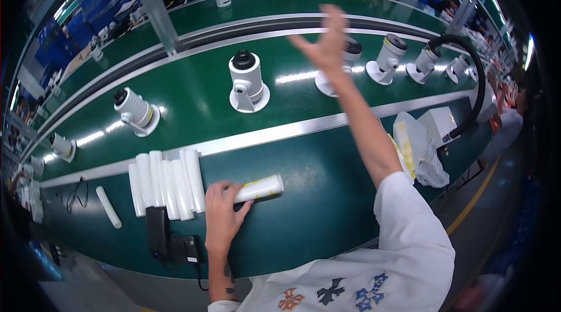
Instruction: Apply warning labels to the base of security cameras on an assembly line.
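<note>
My left hand (pixel 224 214): pinching one white roll (pixel 261 188) by its end; light grip probably best, against creasing. My right hand (pixel 328 43): spread, near one white swivel camera (pixel 349 61).

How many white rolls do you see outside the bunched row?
2: one roll left of the row, another roll gripped by the left hand; the plastic bag might hide more.
</note>
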{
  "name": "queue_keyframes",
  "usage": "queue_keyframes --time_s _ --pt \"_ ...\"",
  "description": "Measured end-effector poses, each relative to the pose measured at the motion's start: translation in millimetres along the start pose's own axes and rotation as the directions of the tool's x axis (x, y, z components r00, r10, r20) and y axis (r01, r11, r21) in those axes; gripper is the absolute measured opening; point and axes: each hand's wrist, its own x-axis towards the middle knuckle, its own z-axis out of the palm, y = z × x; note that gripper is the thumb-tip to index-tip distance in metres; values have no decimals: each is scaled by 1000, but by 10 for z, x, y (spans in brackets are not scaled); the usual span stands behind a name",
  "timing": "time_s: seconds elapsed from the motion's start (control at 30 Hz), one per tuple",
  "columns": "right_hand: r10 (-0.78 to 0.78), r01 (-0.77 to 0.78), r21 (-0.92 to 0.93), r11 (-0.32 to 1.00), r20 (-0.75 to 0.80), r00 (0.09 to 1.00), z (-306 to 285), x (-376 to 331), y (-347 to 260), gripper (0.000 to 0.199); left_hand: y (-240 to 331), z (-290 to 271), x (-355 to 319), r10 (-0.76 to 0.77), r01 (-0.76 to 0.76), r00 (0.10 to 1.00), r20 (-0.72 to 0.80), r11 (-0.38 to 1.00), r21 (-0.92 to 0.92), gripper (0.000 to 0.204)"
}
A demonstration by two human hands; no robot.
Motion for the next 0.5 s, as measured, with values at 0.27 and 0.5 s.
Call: queue_keyframes --time_s 0.27,0.5 --pt "539 -643 177 745 407 737 -353 -371 1008 129 185 -55 25 -181 270 961 209 452 -850 41" --pt "206 -531 568 629 537 818 -1685 -390 -96 108 120 -205 122 -205 86 977 -65 647 -758 38"
